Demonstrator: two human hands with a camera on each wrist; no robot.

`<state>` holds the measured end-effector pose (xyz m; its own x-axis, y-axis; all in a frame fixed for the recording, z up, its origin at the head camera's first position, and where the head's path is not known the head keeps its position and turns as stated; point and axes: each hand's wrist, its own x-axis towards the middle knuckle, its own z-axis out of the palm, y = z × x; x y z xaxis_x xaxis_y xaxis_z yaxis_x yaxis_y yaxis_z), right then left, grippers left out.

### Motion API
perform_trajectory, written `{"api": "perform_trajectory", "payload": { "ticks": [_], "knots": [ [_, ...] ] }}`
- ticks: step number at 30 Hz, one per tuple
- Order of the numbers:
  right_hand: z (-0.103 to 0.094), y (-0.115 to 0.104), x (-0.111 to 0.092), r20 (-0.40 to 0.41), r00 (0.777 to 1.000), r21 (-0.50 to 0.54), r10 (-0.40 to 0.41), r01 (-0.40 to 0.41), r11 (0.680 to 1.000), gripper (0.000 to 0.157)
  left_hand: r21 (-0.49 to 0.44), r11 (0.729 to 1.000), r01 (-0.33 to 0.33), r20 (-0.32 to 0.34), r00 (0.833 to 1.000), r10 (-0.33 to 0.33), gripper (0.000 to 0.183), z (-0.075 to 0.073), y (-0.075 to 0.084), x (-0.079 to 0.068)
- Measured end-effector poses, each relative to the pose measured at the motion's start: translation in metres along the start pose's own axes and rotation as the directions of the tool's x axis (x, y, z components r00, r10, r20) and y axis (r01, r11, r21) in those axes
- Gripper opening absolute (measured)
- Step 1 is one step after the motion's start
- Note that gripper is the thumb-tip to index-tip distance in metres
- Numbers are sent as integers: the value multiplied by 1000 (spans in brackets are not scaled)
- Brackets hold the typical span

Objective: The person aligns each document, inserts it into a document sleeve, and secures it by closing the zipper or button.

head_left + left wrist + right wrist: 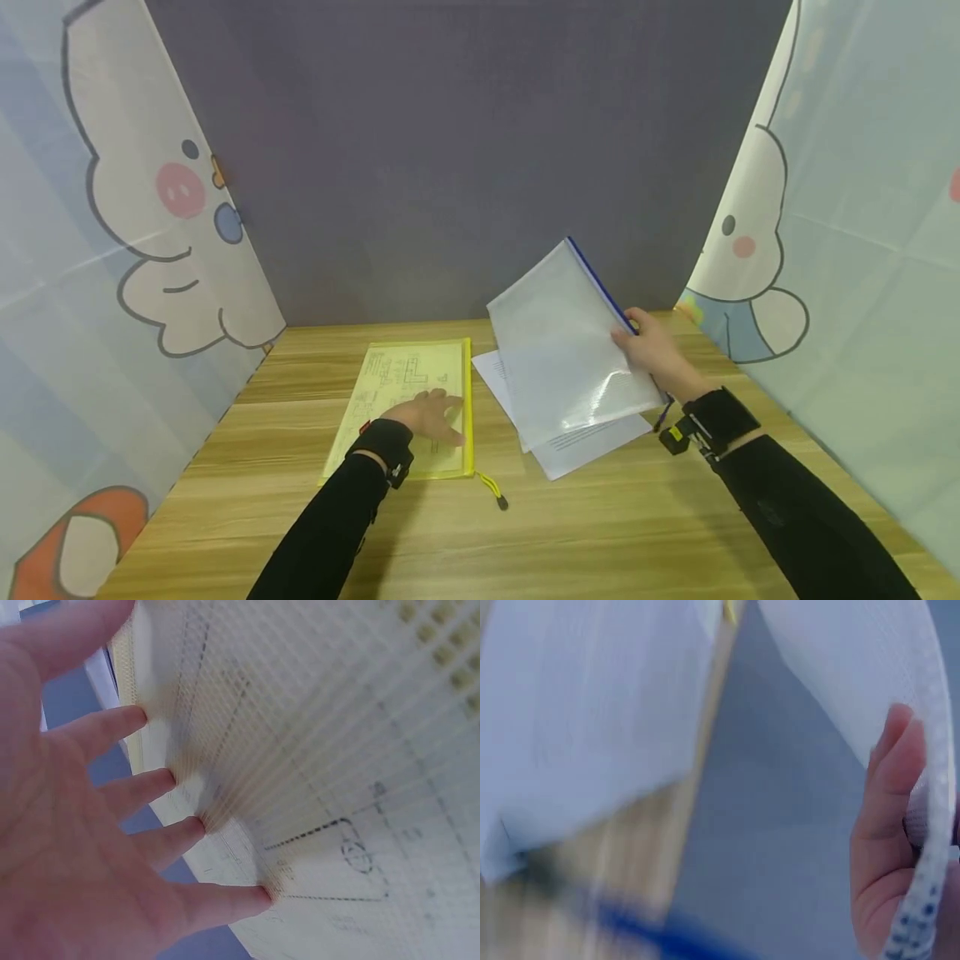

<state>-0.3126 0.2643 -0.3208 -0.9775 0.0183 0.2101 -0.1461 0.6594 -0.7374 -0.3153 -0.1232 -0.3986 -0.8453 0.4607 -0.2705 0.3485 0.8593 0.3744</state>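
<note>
My left hand [426, 417] rests on a yellow-edged mesh zip folder [468, 375] lying flat on the table. A printed line drawing shows through it. In the left wrist view the fingers [135, 793] are spread, their tips touching the mesh. With my right hand [660, 354] I grip the edge of a translucent zip folder [555, 350] that has a blue zip strip. This folder is tilted over loose printed sheets [600, 443], covering part of them. In the right wrist view, its curved mesh side [840, 660] hides part of the gripping hand.
A yellow zip cord [489, 483] with a dark pull trails from the yellow folder onto the wooden table [570, 533]. A dark grey panel [465, 167] stands behind the table. Cartoon-printed curtains [870, 333] hang along both sides.
</note>
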Motion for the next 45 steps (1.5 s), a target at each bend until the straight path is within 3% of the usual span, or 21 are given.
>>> {"api": "perform_trajectory", "payload": {
  "ticks": [7,15,20,24,30,36,42,45],
  "knots": [
    [52,-14,-11,84,993,176,87,-100,979,38,-97,995,2,-45,999,-7,67,-1,-4,-3],
    [97,-25,-21,202,966,328,162,-223,918,34,-135,991,-14,-77,997,3,43,-2,-22,0],
    [120,-26,-27,247,952,334,180,-258,907,38,-170,986,2,-108,994,-20,46,-4,-25,-3],
    [130,-28,-31,281,944,366,174,-273,890,47,-170,985,4,-138,990,-28,60,-3,-22,-2],
    [136,-32,-37,360,913,379,194,-333,863,53,-89,996,-7,-137,991,-5,73,4,-7,-2],
    [136,-32,-45,434,887,408,157,-349,844,54,-11,1000,-27,-107,994,26,94,19,24,-4],
    [138,-30,-48,506,854,391,123,-354,850,61,43,997,-57,-111,992,61,92,26,50,0],
    [140,-29,-48,533,835,368,138,-376,851,64,30,999,-33,-77,996,35,90,27,56,2]
  ]
}}
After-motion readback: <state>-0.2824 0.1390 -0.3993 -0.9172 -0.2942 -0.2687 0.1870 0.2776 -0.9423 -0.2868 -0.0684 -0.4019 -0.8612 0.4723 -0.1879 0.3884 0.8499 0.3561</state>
